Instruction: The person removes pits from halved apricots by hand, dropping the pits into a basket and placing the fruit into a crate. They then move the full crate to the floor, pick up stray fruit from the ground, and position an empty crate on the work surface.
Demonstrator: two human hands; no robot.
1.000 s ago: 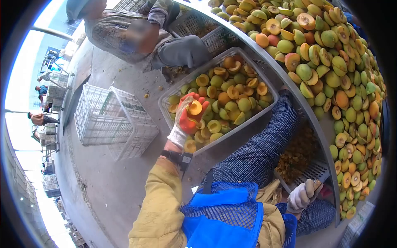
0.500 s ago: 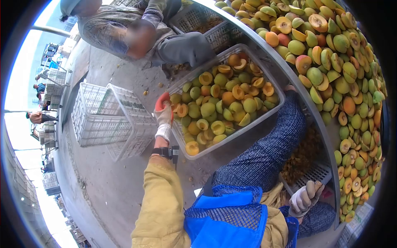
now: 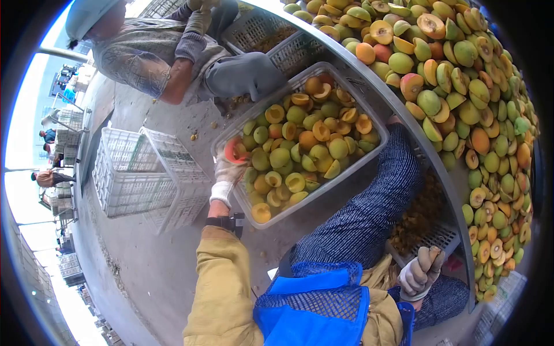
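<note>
My left hand [image 3: 232,160], in a white glove with red-orange coated fingers, reaches over the left rim of a plastic crate [image 3: 316,202]. Its fingers are curved and apart at the nearest fruit, partly hiding the rim. Inside the crate lie many whole and halved green-yellow fruits [image 3: 295,183], some with orange flesh. My right hand [image 3: 418,273], in a pale grey glove, is closed near my leg around a small brown object [image 3: 434,252]; I cannot tell what it is. Beside that hand, under the table, is a crate of brown scraps [image 3: 428,216].
A metal-edged table [image 3: 369,68] piled with halved fruits [image 3: 438,104] curves along the right. White lattice crates [image 3: 135,184] stand on the concrete floor at left. Another person [image 3: 144,55] sits beyond my crate, next to grey crates [image 3: 254,32]. More people and stacked crates are far left.
My left hand has moved inward over the crate's rim to the fruit. My right hand still grips the brown object. The other person's hands have risen. The view has shifted slightly.
</note>
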